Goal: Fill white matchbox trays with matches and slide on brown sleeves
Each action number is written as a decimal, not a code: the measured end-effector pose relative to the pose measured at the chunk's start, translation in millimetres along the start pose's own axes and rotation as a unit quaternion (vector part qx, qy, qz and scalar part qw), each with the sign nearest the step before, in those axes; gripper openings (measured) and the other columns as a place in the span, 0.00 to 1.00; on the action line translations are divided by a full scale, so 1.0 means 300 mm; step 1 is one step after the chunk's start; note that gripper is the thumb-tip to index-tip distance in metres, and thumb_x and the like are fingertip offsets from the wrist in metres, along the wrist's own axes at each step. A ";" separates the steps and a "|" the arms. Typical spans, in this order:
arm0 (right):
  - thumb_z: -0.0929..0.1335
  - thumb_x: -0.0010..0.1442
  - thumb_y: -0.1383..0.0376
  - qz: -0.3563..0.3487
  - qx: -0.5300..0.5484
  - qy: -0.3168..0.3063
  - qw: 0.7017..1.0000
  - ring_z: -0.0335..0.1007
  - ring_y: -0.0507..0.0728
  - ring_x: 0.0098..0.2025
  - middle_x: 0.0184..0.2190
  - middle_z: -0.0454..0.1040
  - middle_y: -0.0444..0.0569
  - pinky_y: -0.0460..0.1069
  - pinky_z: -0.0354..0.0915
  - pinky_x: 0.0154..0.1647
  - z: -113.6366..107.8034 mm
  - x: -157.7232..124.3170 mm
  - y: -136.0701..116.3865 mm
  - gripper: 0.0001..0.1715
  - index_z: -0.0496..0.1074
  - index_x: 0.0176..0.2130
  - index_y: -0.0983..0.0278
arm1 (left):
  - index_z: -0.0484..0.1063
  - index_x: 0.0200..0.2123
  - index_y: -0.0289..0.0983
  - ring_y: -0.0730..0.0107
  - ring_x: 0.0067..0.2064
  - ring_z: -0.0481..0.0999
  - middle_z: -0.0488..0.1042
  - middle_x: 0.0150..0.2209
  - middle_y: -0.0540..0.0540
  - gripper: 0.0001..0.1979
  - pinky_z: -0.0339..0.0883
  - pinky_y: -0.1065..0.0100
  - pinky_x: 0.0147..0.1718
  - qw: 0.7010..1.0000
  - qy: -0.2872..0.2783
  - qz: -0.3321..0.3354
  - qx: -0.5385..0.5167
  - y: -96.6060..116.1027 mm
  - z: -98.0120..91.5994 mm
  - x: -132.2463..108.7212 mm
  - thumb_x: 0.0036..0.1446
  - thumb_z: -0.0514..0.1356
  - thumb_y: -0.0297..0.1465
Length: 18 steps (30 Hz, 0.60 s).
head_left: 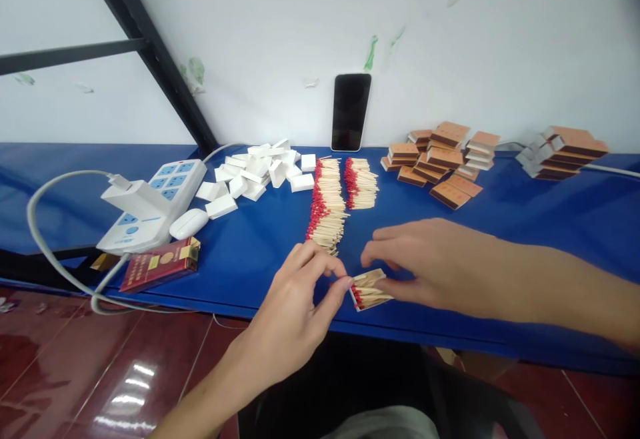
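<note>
A small white matchbox tray filled with red-headed matches lies near the front edge of the blue table. At its left end, my left hand has thumb and index finger closed together on the corner. My right hand curls round the tray from the right, its thumb on the matches and its fingertips by the back edge. Just behind, a long row of loose matches and a shorter row lie on the table, heads to the left.
White inner trays are heaped at back left. Brown matchbox sleeves are piled at back right, with a further stack beyond. A phone leans on the wall. A power strip, white earbud case and red packet lie left.
</note>
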State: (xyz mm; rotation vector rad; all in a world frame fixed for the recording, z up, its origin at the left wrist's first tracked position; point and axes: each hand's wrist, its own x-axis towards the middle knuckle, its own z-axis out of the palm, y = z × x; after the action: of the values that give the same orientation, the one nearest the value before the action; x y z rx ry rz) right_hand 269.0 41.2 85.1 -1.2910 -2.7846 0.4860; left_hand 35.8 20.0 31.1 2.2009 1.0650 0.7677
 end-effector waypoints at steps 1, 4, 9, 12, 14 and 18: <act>0.66 0.63 0.60 0.005 0.003 0.011 1.000 0.72 0.56 0.34 0.35 0.76 0.45 0.48 0.57 0.29 -0.008 -0.006 0.002 0.08 0.74 0.41 0.57 | 0.69 0.40 0.40 0.65 0.43 0.70 0.69 0.41 0.46 0.05 0.64 0.62 0.45 1.000 -0.008 0.003 -0.003 0.007 0.015 0.013 0.69 0.54 0.31; 0.66 0.63 0.57 0.023 0.038 -0.002 0.999 0.73 0.58 0.39 0.41 0.76 0.48 0.49 0.63 0.33 -0.024 -0.033 0.019 0.16 0.73 0.49 0.57 | 0.69 0.42 0.40 0.63 0.45 0.70 0.69 0.42 0.45 0.06 0.64 0.62 0.45 0.999 -0.035 0.004 0.000 0.017 0.050 0.032 0.69 0.54 0.32; 0.69 0.59 0.48 0.050 0.142 -0.088 0.985 0.74 0.58 0.39 0.46 0.74 0.49 0.50 0.67 0.34 0.013 -0.071 0.059 0.34 0.67 0.62 0.53 | 0.68 0.49 0.41 0.60 0.45 0.70 0.71 0.43 0.45 0.09 0.63 0.59 0.46 0.999 -0.030 -0.022 0.039 0.000 0.043 -0.015 0.69 0.54 0.36; 0.72 0.55 0.49 0.072 0.223 -0.116 0.965 0.73 0.56 0.35 0.37 0.76 0.46 0.49 0.68 0.33 0.037 -0.056 0.075 0.36 0.70 0.60 0.56 | 0.66 0.55 0.43 0.60 0.42 0.70 0.73 0.37 0.47 0.13 0.60 0.57 0.45 0.995 -0.048 -0.022 0.079 -0.006 0.028 -0.040 0.70 0.53 0.37; 0.73 0.54 0.49 0.088 0.270 -0.127 0.951 0.73 0.56 0.33 0.32 0.77 0.44 0.49 0.67 0.32 0.043 -0.036 0.081 0.35 0.72 0.57 0.59 | 0.65 0.57 0.43 0.59 0.43 0.70 0.75 0.38 0.47 0.15 0.59 0.57 0.45 0.994 -0.058 -0.015 0.096 -0.001 0.028 -0.041 0.70 0.53 0.37; 0.74 0.54 0.52 0.118 0.336 -0.146 0.923 0.73 0.54 0.28 0.27 0.77 0.43 0.47 0.66 0.28 0.051 -0.004 0.080 0.29 0.76 0.52 0.62 | 0.69 0.54 0.43 0.59 0.46 0.70 0.76 0.42 0.47 0.12 0.57 0.57 0.45 0.992 -0.063 0.010 0.109 0.012 0.048 -0.018 0.71 0.53 0.35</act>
State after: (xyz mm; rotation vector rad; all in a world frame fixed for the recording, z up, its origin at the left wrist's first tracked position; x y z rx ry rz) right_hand 285.0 50.7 63.5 -1.4420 -2.2776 1.5886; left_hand 44.8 10.3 22.6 2.4111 1.1090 0.5346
